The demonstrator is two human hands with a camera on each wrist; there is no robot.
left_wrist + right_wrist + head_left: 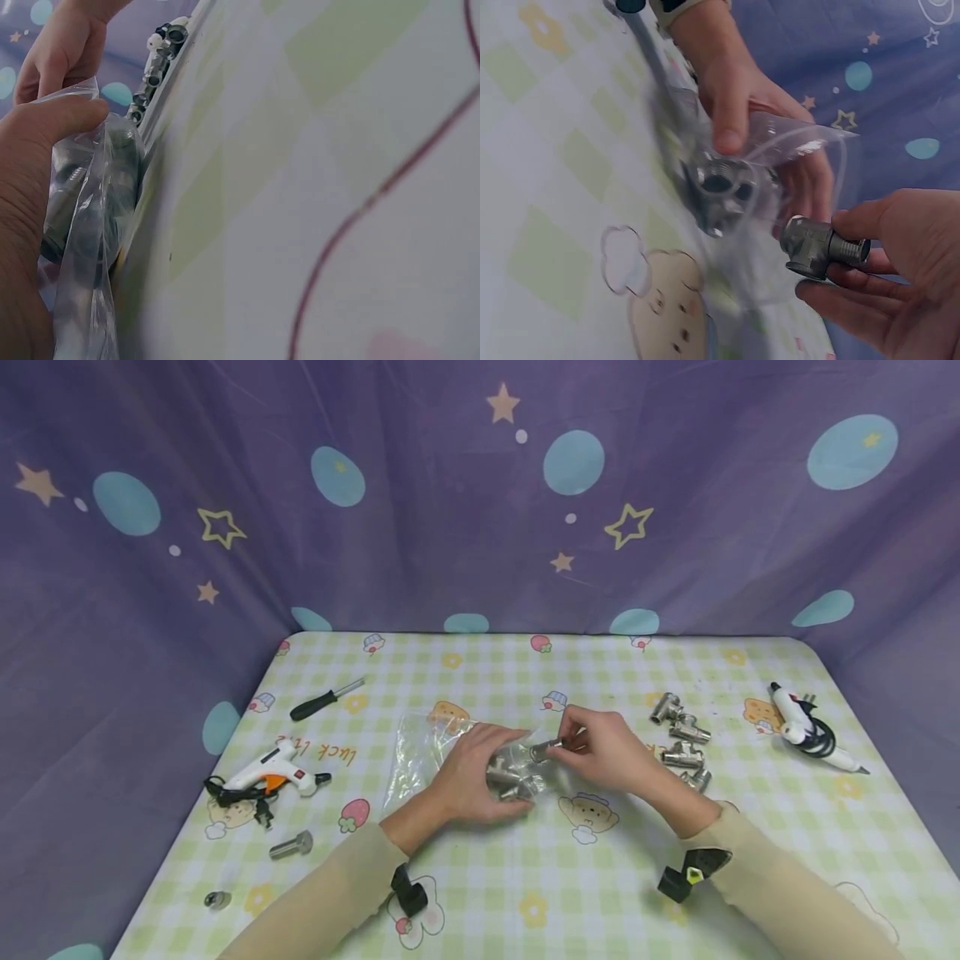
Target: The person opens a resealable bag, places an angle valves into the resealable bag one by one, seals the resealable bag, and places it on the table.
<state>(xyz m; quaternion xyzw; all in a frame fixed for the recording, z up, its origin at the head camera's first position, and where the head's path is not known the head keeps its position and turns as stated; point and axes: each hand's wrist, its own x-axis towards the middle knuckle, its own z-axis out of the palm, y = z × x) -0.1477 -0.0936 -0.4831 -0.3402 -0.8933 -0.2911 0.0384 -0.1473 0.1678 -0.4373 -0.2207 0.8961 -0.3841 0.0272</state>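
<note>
My left hand grips a clear plastic bag near its mouth, thumb on one side and fingers on the other. Several shiny metal pipe fittings lie inside the bag, partly veiled by the plastic. With thumb and fingers, my right hand pinches one threaded metal tee fitting right at the bag's opening. In the left wrist view, the bag hangs beside the left thumb, and the right fingers are partly hidden behind its edge.
More metal fittings lie in a group right of the right hand. A white glue gun, a screwdriver, a bolt and a small metal part are at left. A white corded tool lies far right.
</note>
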